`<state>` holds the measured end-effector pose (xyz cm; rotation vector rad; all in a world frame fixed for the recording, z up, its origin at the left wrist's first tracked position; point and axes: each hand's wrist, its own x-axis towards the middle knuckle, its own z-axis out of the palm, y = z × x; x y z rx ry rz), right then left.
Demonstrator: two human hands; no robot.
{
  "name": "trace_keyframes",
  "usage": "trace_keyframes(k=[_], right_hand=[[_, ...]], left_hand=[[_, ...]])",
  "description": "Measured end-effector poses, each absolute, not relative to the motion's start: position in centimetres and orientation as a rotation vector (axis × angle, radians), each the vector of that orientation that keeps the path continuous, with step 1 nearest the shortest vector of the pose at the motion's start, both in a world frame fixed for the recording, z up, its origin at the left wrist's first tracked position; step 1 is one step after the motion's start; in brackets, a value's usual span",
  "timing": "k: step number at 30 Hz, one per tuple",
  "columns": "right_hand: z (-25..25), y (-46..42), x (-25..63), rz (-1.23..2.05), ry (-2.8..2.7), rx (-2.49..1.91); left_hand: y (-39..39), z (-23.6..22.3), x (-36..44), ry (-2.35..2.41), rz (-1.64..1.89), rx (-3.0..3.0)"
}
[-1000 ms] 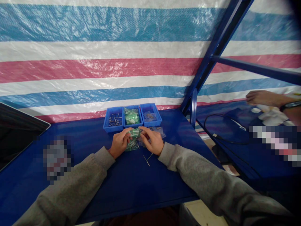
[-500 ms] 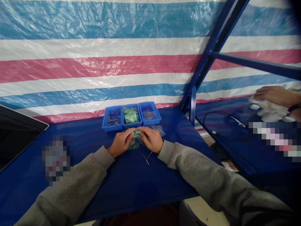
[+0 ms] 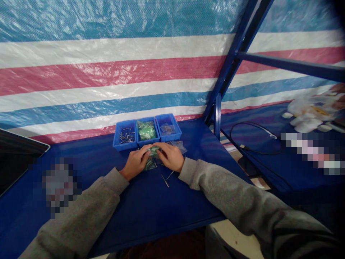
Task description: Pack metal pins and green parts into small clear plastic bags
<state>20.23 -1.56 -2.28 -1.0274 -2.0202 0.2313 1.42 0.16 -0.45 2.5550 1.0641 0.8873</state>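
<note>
Between my two hands, just in front of the bins, is a small green-tinted clear plastic bag (image 3: 153, 151). My left hand (image 3: 137, 162) pinches its left end, and my right hand (image 3: 171, 157) grips the right end. What the bag contains is too small to make out. Another green-tinted bag (image 3: 150, 164) lies on the table below my fingers. Two thin metal screws or pins (image 3: 165, 181) rest on the table nearer to me. Partly behind my right hand lies a clear bag (image 3: 180, 146).
Three blue bins stand behind my hands: the left bin (image 3: 124, 146) holds metal screws or pins, the middle bin (image 3: 148, 144) green bags, the right bin (image 3: 170, 137) clear bags. A blue metal frame (image 3: 229, 72) rises at right. Another person's hand (image 3: 339, 95) is beside white items (image 3: 303, 122).
My hands keep hold of the green-tinted bag, its top now tilted a little. The view has shifted slightly. The other person's hand has moved right, away from the white items.
</note>
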Motion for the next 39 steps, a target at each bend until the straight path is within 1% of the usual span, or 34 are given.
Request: trace_keyframes(k=[4, 10, 21, 26, 29, 33, 39], right_hand=[[-2.3, -1.8, 20.3, 0.250, -1.945, -1.004], [-2.2, -1.9, 20.5, 0.230, -1.964, -0.821], [-2.5, -1.8, 20.5, 0.187, -1.966, -0.832], [-2.4, -1.8, 20.5, 0.185, -1.926, -0.830], [-2.1, -2.0, 20.4, 0.205, -1.894, -0.867], [-1.9, -2.1, 20.3, 0.192, -1.846, -0.953], [-1.8, -2.2, 20.2, 0.210, -1.836, -0.935]], left_hand=[[0.1, -0.4, 1.3, 1.108, 0.999, 2.419], [0.0, -0.5, 0.9, 1.058, 1.168, 2.312], [-0.2, -0.1, 0.7, 1.068, 1.117, 2.266], [-0.5, 0.3, 0.5, 1.022, 1.047, 2.383], [-0.5, 0.3, 0.7, 0.960, 1.065, 2.476], [-0.2, -0.3, 0.9, 0.997, 1.102, 2.525], [0.0, -0.6, 0.9, 0.983, 1.080, 2.596]])
